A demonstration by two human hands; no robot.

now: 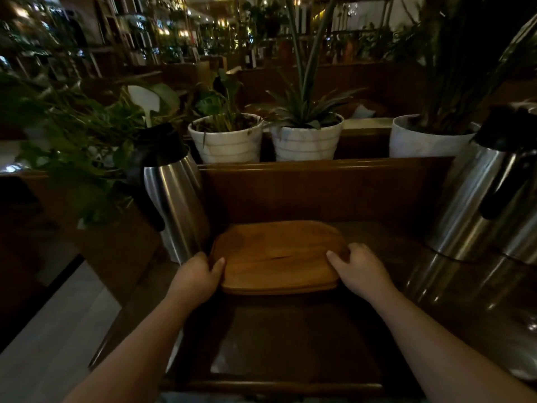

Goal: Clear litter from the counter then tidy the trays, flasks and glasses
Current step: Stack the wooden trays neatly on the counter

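Observation:
A rounded wooden tray (277, 257) lies on the dark counter in front of me. My left hand (199, 276) grips its left edge, thumb on top. Its right edge is held by my right hand (359, 271), fingers curled over the rim. A steel flask (171, 196) with a black lid and handle stands just left of the tray. A larger steel flask (482, 199) with a black top stands at the right, apart from the tray. A second, darker tray (279, 382) shows its near rim below my forearms.
A raised wooden ledge (319, 170) runs behind the tray. Above it stand three white plant pots (229, 144), (305, 141), (427, 141). Leafy plants (72, 146) crowd the left. A glass object (529, 370) sits at the lower right edge. The counter drops off at the left.

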